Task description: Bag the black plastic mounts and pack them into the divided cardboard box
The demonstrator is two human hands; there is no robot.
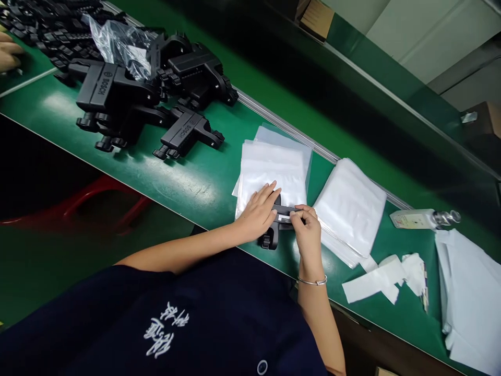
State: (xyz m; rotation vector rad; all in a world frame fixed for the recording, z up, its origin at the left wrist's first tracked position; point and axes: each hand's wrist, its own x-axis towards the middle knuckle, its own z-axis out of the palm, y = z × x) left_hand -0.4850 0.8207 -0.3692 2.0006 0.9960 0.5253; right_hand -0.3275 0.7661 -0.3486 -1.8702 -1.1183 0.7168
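On the near edge of the green table, a black plastic mount (271, 239) lies partly over a stack of clear plastic bags (270, 159). My left hand (256, 215) is laid across the mount's left side and holds it, its fingers stretched toward the bags. At the mount's right end is my right hand (307, 227), with thumb and forefinger pinched at a small white label (283, 218) on the mount's upper face. The fingertips partly cover the label. What lies under my left palm is hidden.
Several black mounts marked BOSCH (188, 130) are piled on the left, with a crumpled clear bag (117, 47) among them. Rightward lie another bag stack (352, 203), a bottle (413, 219), torn white strips (376, 279) and white sheets (469, 292). Another person's hand (8, 52) shows far left.
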